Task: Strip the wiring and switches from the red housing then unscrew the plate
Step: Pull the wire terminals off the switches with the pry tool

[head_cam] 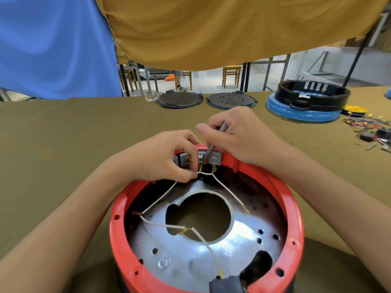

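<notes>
The wiring step is judged to be in hand: the white wires [160, 197] are not yet freed from the switches [214, 159] mounted at the far rim of the red housing [296, 218], and the plate [190, 261] inside it is not yet unscrewed. The housing is set on the table [63, 144], open side up, directly in front of the person, with both forearms reaching over its rim to the far side.

The left hand [169, 155] is curled over the switch terminals, and the wire junction just below the brass connectors [213, 170] is pinched between its fingertips. The right hand [239, 134] is closed round a thin grey tool [213, 142], whose tip is pointed down at the terminals between two switches; whether the tip touches a connector cannot be told.

The next move is judged to call for a connector to be levered or pulled off its tab while the wire is held taut, with care that the thin wire is not snapped. Loose wire ends are seen lying across the plate nearer the person. A heap of removed wiring [368, 127] is seen at the far right of the table.
</notes>
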A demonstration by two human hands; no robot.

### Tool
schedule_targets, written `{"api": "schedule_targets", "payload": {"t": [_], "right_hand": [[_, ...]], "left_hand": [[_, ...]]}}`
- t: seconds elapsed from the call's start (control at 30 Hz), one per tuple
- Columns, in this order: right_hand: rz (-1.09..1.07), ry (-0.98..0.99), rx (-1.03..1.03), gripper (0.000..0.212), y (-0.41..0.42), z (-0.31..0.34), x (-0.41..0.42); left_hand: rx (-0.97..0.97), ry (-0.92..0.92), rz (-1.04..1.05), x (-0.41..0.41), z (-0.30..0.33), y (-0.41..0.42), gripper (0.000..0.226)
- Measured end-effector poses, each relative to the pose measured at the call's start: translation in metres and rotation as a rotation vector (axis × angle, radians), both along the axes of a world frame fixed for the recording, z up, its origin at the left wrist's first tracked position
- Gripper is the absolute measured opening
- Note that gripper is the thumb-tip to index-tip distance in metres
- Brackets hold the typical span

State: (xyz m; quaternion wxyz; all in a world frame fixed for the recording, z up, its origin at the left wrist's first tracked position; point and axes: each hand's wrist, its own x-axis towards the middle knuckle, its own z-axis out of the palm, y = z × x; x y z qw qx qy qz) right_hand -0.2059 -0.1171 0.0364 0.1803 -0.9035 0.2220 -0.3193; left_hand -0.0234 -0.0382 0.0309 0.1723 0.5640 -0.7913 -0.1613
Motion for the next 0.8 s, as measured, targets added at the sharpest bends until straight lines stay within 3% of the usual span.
{"api": "schedule_targets", "payload": {"t": [0.27,0.43,0.57,0.67,0.8], "right_hand": [[-0.031,-0.088,0.210,0.045,-0.011,-0.005,0.003],[-0.050,-0.163,0.118,0.046,-0.006,-0.008,-0.002],[-0.028,-0.087,0.040,0.045,-0.001,-0.007,-0.002],[-0.016,-0.041,0.042,0.045,0.001,-0.005,-0.001],[-0.022,-0.122,0.046,0.045,-0.002,-0.006,-0.004]], "left_hand": [[-0.003,-0.017,0.005,0.002,-0.002,-0.001,0.011],[0.000,-0.010,0.006,0.002,-0.001,0.000,0.014],[0.004,0.005,0.006,0.001,-0.001,0.000,0.014],[0.004,0.020,-0.003,0.001,-0.001,0.000,0.014],[0.007,0.011,0.004,0.001,-0.001,0.000,0.012]]}}
